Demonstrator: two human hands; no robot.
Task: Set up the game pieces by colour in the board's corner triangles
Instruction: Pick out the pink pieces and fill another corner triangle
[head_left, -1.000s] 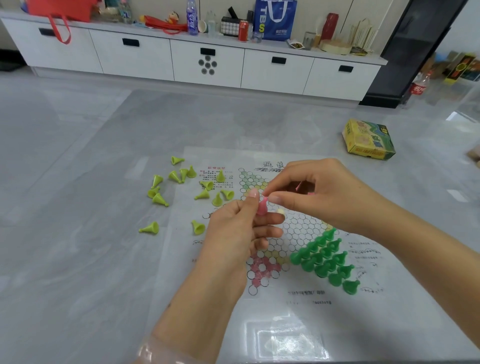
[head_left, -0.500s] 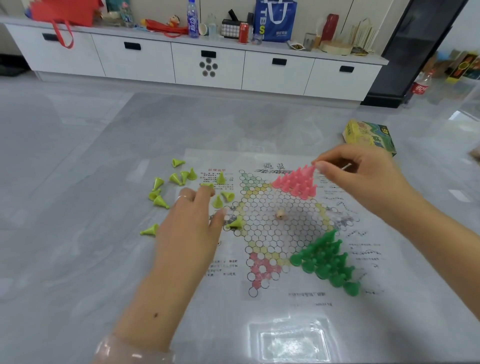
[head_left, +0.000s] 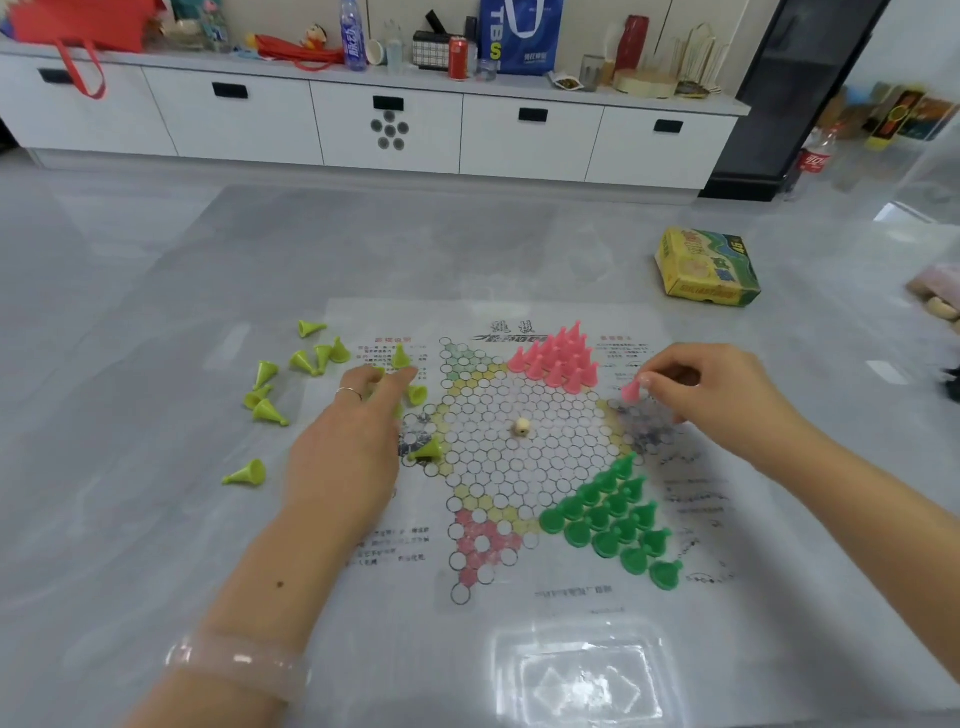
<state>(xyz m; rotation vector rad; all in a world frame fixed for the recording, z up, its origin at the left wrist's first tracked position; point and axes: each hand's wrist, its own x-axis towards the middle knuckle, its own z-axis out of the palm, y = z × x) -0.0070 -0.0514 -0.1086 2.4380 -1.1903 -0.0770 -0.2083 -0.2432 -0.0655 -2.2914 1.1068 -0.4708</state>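
The paper board (head_left: 519, 467) lies flat on the table. Pink pieces (head_left: 558, 358) stand packed in its far right triangle, and dark green pieces (head_left: 613, 519) fill the near right triangle. Lime pieces (head_left: 270, 410) lie scattered off the board's left side, one (head_left: 428, 449) on the left corner triangle. My right hand (head_left: 717, 395) pinches a single pink piece (head_left: 631, 389) just right of the pink cluster, over the grey right corner. My left hand (head_left: 353, 431) reaches flat over the lime pieces by the board's left edge, fingertips touching them.
A small beige bead (head_left: 521, 427) sits at the board's centre. A yellow-green box (head_left: 706, 270) lies at the far right. A clear plastic tray (head_left: 587, 675) sits at the near edge. White cabinets (head_left: 389, 124) line the back.
The hands parted from the centre, where both held a pink piece. My left hand went left to the lime pieces. My right hand went to the pink cluster, then dropped slightly toward me.
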